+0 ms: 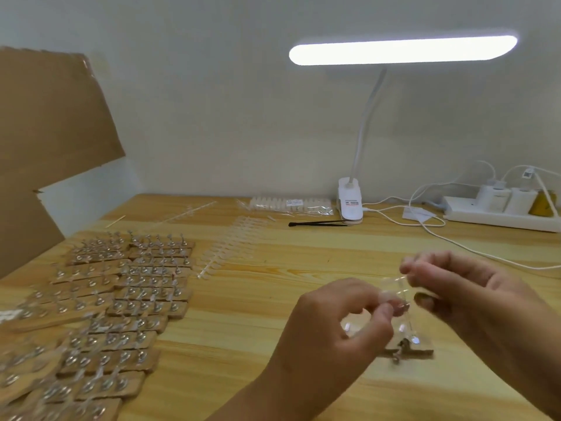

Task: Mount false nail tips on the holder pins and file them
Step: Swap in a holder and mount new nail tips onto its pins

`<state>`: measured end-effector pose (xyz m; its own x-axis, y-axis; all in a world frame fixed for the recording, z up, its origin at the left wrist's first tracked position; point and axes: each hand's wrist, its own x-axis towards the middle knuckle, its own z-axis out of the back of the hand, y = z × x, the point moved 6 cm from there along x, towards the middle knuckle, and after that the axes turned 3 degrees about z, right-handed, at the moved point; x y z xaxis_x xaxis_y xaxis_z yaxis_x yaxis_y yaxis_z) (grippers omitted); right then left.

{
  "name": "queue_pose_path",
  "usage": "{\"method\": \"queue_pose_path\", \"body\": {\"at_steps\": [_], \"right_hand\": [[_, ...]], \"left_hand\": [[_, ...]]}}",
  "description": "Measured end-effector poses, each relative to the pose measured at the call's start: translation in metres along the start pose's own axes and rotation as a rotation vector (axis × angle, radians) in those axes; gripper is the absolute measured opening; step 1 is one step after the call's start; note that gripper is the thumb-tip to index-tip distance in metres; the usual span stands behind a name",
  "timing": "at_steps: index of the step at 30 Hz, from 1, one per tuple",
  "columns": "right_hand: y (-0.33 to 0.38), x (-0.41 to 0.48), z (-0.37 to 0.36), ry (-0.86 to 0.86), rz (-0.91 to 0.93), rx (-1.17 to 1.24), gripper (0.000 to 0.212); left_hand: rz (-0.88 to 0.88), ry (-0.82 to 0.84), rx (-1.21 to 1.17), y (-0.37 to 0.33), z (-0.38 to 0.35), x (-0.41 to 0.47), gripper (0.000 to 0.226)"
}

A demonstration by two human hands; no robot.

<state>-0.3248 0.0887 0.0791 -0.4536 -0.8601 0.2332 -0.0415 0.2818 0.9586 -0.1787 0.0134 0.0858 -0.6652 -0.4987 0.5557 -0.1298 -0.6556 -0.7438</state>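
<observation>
My left hand (pixel 337 323) and my right hand (pixel 473 302) meet above the table at lower right. Between them they pinch a clear strip of false nail tips (pixel 394 287), which is blurred. Under the hands lies a small wooden holder strip with pins (pixel 406 350), partly hidden by my left hand. Many more wooden holder strips (pixel 127 293) with metal pins lie in rows at the left. Loose strips of clear nail tips (pixel 230 247) lie beside them in the middle of the table.
A clip-on desk lamp (pixel 350 205) stands at the back, with a bag of nail tips (pixel 291 205) and a black tool (pixel 318 223) next to it. A power strip (pixel 501 214) and white cables (pixel 455 241) are at back right. Cardboard (pixel 45 132) leans at left.
</observation>
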Motion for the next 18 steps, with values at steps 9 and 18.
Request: {"method": "queue_pose_path", "body": {"at_steps": [9,18], "right_hand": [[-0.042,0.022,0.011,0.269,-0.364,0.595,0.025],[-0.054,0.030,0.062,0.119,-0.294,0.125,0.067]], "left_hand": [[0.446,0.089,-0.423,0.060,0.025,0.019,0.025],[0.553,0.126,0.843,0.117,0.059,0.021,0.050]]}}
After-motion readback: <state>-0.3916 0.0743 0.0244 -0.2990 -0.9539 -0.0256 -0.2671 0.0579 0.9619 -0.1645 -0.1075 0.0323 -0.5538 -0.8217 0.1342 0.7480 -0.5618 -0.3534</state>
